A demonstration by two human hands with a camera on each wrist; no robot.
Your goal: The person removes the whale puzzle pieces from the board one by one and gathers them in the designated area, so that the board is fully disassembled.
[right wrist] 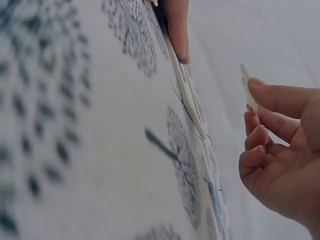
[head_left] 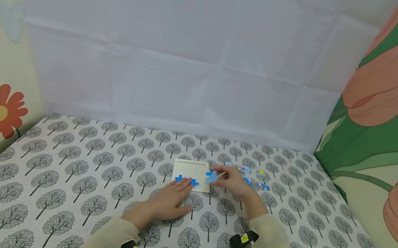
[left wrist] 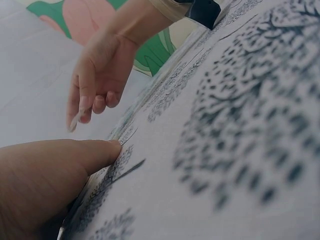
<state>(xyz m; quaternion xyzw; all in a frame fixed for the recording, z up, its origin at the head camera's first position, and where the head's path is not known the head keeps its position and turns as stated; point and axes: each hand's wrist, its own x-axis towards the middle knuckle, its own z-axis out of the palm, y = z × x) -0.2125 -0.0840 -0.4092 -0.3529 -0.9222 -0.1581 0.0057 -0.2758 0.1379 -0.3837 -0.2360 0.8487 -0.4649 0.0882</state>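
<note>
A blue jigsaw puzzle piece is pinched between the thumb and fingers of my right hand, raised above the right edge of a shallow white puzzle tray. In the right wrist view the same piece shows edge-on. My left hand lies with its fingers extended over the tray's front edge, the fingertips touching blue puzzle pieces along the lower side of the tray. The left fingertips partly cover those pieces.
Several loose puzzle pieces, blue, with some yellow and pink, lie on the table to the right of the tray, partly behind my right hand. A white cloth with black tree prints covers the table. A white sheet hangs behind it.
</note>
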